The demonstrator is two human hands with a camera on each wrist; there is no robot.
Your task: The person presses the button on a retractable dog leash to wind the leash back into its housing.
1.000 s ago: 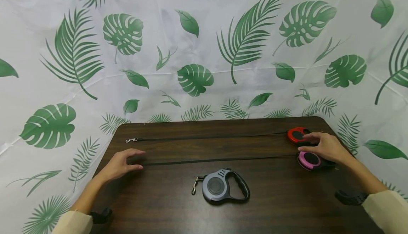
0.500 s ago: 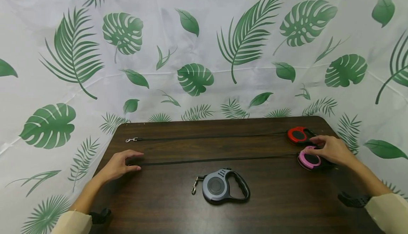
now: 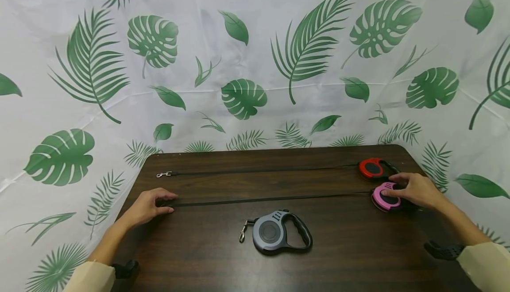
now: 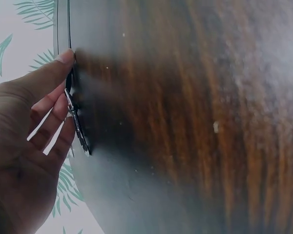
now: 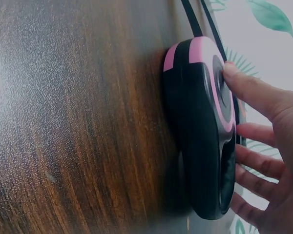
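Observation:
A pink and black retractable dog leash [image 3: 386, 196] lies at the table's right side, with its dark strap [image 3: 275, 199] drawn out leftward. My right hand [image 3: 416, 189] is over it; in the right wrist view the thumb [image 5: 232, 73] rests at the round face, the other fingers relaxed along the handle [image 5: 227, 175]. At the strap's left end, my left hand [image 3: 147, 205] hovers with thumb and fingers apart. Its metal clip [image 4: 77, 124] shows in the left wrist view beside the fingers; the hand hides it from the head view.
A red and black retractable leash [image 3: 372, 168] lies behind the pink one, its strap [image 3: 263, 171] stretched left to a metal clip [image 3: 164, 174]. A grey and black leash [image 3: 271, 233] lies nearer the front of the brown table [image 3: 207, 265]. A leaf-print cloth [image 3: 255, 53] hangs behind.
My right hand has moved slightly right and down, from between the red and pink leashes onto the pink one. My left hand has shifted slightly left. The leashes lie unchanged.

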